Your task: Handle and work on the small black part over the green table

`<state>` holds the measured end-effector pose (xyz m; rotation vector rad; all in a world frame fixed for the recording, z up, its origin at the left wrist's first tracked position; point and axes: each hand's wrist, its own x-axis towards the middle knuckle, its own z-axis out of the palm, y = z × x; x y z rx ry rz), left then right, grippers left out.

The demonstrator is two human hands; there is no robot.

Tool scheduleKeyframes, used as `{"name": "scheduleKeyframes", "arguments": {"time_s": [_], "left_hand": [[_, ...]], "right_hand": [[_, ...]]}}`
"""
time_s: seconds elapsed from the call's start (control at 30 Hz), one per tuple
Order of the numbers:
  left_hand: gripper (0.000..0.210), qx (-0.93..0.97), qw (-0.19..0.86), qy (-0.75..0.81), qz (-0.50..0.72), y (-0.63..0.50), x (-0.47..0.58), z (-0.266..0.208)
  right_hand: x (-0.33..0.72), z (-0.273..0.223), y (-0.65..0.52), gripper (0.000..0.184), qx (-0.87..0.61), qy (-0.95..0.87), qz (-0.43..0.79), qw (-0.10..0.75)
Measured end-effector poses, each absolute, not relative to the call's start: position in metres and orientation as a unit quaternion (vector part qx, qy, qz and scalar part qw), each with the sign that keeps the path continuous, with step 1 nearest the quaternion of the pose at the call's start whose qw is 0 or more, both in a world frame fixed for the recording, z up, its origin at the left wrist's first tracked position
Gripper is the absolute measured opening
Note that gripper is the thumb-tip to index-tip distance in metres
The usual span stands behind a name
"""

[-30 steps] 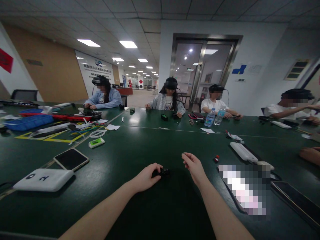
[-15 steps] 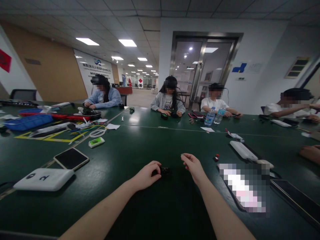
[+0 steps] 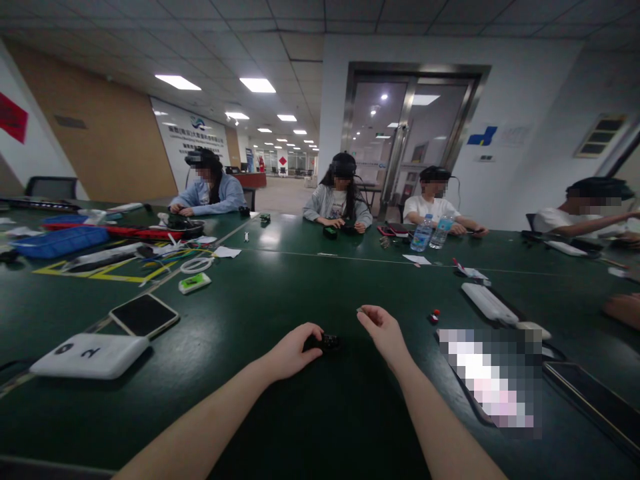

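Observation:
In the head view, my left hand (image 3: 299, 348) rests on the dark green table (image 3: 280, 293), its thumb and fingers closed around the left end of a small black object (image 3: 331, 343). Small light marks dot that object's top, but its kind is unclear. To the right and slightly farther off, my right hand (image 3: 383, 333) is raised with thumb and forefinger pinched together. Something tiny seems to show at the fingertips, too small to name. A small red-and-white item (image 3: 434, 317) lies on the table to the right of this hand.
At left are a white power bank (image 3: 90, 357), a phone (image 3: 144, 315), a green-and-white packet (image 3: 195, 283), cables and a blue tray (image 3: 60, 243). At right lie a lit, blurred-out phone (image 3: 487, 380) and another white device (image 3: 487, 303). Bottles (image 3: 423, 233) stand farther back; several people sit around the table.
My right hand has moved slightly left, toward the black object, still pinching. My left hand stays on the object. The whole view has shifted a little.

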<state>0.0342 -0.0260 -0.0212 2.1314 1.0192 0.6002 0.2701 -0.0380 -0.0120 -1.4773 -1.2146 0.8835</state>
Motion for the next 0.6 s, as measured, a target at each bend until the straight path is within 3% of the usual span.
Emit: {"name": "scheduleKeyframes", "arguments": {"time_s": [0.13,0.37,0.6], "left_hand": [[0.029,0.81,0.359,0.402,0.231,-0.027,0.035,-0.022],[0.028,0.813,0.362,0.391,0.236,-0.025,0.034,-0.025],[0.028,0.817,0.353,0.389,0.238,-0.025,0.035,-0.025]], "right_hand": [[0.256,-0.004,-0.047,0.027,-0.558,-0.624,0.336,0.431],[0.239,0.001,-0.058,0.021,-0.565,-0.7,0.326,0.289],[0.236,0.004,-0.06,0.019,-0.547,-0.743,0.307,0.234]]}}
